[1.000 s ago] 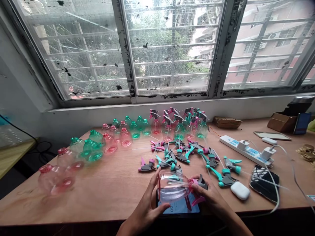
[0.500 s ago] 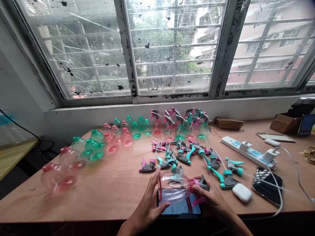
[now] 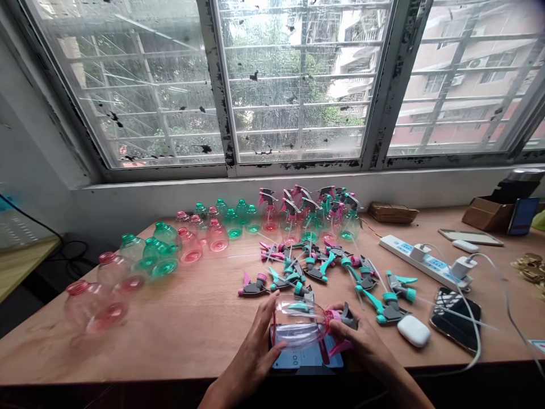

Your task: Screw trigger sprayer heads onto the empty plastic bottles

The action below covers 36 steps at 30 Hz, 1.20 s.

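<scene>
A clear pink spray bottle (image 3: 298, 324) lies sideways between my hands, its pink and grey trigger head toward the right. My left hand (image 3: 259, 335) grips the bottle's body near the base. Around the pink collar and neck, my right hand (image 3: 355, 335) has its fingers closed. Under the bottle, a phone with a lit screen (image 3: 293, 359) rests at the table's front edge, partly covered. Just beyond my hands lie loose trigger heads (image 3: 315, 270) in pink, teal and grey. One pink and grey trigger head (image 3: 254, 285) sits a little apart on the left.
Headless pink bottles (image 3: 96, 307) and green bottles (image 3: 159, 258) stand at left. Bottles with trigger heads (image 3: 290, 224) stand near the window. On the right are a power strip (image 3: 426, 262) with cables, a white earbud case (image 3: 414, 331), a dark phone (image 3: 456, 319) and a cardboard box (image 3: 485, 215).
Both hands still hold the spray bottle in nearly the same pose. The whole view has shifted slightly; nothing else has visibly moved.
</scene>
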Motion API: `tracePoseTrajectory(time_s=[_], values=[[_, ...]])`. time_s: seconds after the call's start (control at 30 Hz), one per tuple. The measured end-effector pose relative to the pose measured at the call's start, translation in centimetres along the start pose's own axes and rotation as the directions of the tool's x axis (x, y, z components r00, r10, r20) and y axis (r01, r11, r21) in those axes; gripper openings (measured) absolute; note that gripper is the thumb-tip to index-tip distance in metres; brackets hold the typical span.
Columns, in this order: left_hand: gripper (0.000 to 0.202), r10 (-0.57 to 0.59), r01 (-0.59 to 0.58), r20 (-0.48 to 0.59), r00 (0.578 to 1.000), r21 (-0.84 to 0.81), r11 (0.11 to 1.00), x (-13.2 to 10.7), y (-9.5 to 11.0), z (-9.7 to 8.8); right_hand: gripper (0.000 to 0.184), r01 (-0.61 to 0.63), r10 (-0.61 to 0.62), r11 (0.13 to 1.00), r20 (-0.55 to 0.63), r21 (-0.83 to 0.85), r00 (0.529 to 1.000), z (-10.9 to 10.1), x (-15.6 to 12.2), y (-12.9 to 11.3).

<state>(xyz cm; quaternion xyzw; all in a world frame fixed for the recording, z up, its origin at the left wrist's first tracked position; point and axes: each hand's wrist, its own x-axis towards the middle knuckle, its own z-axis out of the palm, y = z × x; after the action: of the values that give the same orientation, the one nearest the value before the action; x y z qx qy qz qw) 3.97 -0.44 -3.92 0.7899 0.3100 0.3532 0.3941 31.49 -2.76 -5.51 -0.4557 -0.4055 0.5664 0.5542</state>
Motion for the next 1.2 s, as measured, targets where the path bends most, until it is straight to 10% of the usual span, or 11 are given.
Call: tracePoseTrajectory(time_s=[0.2, 0.43, 0.63, 0.87, 1.03, 1.2], values=[[0.101, -0.023, 0.026, 0.018, 1.0, -0.187, 0.982, 0.3, 0.0, 0.2, 0.043, 0.014, -0.013, 1.0, 0.048, -0.025, 0.999, -0.4, 0.1, 0.3], [0.071, -0.076, 0.072, -0.04, 0.996, -0.094, 0.993, 0.3, 1.5, 0.0, 0.039, 0.015, -0.014, 0.999, 0.029, -0.041, 0.999, -0.1, -0.3, -0.5], [0.101, -0.103, 0.101, -0.013, 0.995, -0.117, 0.988, 0.4, 0.8, 0.0, 0.039, 0.008, -0.007, 0.999, 0.02, -0.037, 1.0, 0.0, -0.4, -0.5], [0.075, -0.083, 0.08, -0.017, 0.996, -0.14, 0.987, 0.4, 0.8, 0.0, 0.038, 0.022, -0.022, 0.998, 0.015, -0.056, 1.0, 0.1, -0.4, -0.6], [0.107, -0.095, 0.097, 0.019, 0.995, -0.284, 0.954, 0.6, 1.6, 0.4, 0.038, 0.032, -0.029, 0.996, 0.046, -0.084, 0.999, 0.3, -0.7, -1.0], [0.084, -0.078, 0.072, -0.026, 0.997, -0.183, 0.981, 0.4, 0.7, 0.4, 0.04, 0.022, -0.024, 0.991, -0.008, -0.131, 1.0, 0.2, -0.5, -0.8]])
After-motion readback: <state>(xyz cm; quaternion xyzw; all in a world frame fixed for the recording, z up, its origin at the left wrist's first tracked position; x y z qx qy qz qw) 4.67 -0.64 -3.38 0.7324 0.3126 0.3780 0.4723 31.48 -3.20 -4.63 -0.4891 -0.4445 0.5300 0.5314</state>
